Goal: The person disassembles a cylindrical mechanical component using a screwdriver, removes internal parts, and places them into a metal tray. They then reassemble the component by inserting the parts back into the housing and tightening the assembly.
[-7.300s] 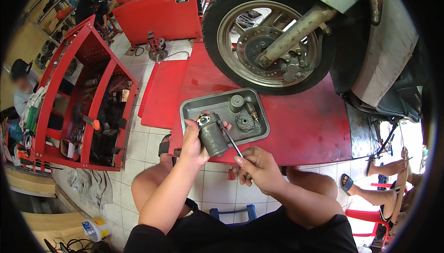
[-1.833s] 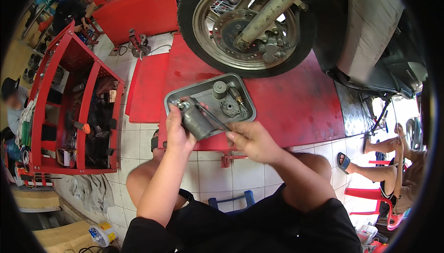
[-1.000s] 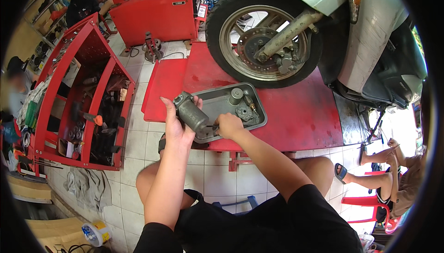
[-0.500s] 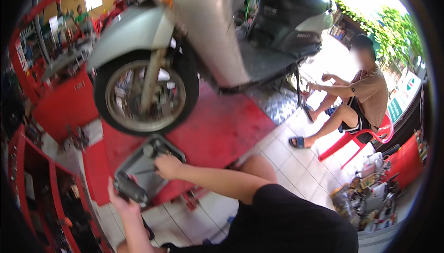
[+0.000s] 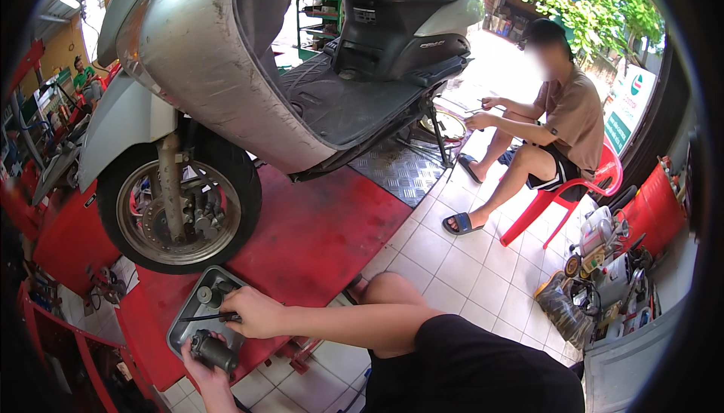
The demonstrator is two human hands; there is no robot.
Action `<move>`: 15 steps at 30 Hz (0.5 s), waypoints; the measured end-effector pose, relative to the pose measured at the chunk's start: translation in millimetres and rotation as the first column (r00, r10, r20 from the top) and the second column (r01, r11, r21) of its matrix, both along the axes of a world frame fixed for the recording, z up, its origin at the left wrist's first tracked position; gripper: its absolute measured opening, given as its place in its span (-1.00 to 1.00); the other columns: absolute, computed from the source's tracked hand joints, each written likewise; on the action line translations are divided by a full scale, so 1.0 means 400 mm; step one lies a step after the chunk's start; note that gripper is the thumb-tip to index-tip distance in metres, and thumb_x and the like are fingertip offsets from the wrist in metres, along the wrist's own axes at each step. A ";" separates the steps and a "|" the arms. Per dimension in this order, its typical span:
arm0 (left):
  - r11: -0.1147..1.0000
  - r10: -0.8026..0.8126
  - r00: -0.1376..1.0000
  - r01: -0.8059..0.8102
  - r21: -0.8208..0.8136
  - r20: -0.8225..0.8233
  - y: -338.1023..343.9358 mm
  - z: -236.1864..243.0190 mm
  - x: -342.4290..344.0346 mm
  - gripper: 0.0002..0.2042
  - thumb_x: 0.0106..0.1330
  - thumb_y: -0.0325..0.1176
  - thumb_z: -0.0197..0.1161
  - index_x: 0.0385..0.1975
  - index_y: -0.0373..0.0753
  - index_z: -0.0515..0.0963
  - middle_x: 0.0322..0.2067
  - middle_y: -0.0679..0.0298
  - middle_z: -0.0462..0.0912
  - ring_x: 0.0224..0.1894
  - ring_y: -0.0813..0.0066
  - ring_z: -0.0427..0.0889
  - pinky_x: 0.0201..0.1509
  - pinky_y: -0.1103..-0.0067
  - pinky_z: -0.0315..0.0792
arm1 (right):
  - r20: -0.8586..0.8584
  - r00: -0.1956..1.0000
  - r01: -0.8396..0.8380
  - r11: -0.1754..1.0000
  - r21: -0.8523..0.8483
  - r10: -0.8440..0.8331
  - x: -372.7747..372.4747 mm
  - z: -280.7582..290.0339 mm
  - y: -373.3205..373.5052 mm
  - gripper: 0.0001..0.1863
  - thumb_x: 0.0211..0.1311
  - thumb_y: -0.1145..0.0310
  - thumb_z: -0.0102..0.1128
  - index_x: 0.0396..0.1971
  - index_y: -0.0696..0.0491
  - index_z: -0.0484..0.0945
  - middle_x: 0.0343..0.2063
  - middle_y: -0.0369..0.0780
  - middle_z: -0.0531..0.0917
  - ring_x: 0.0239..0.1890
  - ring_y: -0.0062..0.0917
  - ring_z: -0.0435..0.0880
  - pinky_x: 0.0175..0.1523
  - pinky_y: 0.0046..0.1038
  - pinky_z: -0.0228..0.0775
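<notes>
My left hand (image 5: 200, 374) is wrapped round a dark grey metal cylinder (image 5: 216, 351) that looks like a small motor. Just above that part, my right hand (image 5: 255, 313) grips a thin black tool (image 5: 200, 318), perhaps a screwdriver; its shaft points left and its grip is mostly covered by my fingers. Both hands are over a grey metal tray (image 5: 179, 309) at the near edge of a red lift platform (image 5: 302, 241). A round metal piece (image 5: 204, 293) lies in the tray, with other parts partly hidden by my right hand.
A silver scooter (image 5: 226, 58) stands on the platform, its front wheel (image 5: 181, 213) just behind the tray. To the right a person (image 5: 573, 111) sits on a red plastic chair (image 5: 528, 205), handling something thin. Bottles and tools (image 5: 603, 277) crowd the right side. Red shelving (image 5: 56, 353) stands at left.
My right hand has come up out of the tray and now holds the thin tool above the cylinder. My left hand still holds the cylinder. The view has shifted to the right.
</notes>
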State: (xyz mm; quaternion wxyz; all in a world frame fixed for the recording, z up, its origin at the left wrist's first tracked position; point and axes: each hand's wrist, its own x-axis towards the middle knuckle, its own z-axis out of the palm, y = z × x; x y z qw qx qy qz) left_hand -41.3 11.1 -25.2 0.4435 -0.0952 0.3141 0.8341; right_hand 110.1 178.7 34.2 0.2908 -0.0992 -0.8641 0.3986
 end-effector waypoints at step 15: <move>0.943 -0.281 0.919 0.318 0.098 -0.277 -0.004 0.028 0.061 -0.61 0.35 -0.23 0.27 -0.03 -0.44 0.47 -0.12 -0.02 0.62 -0.06 0.19 0.66 0.08 0.34 0.56 | 0.108 0.980 -0.126 0.938 -0.322 0.169 0.006 0.066 -0.045 -0.81 0.05 0.57 0.42 -0.30 0.25 0.66 -0.40 -0.13 0.66 -0.39 -0.42 0.69 -0.28 -0.42 0.49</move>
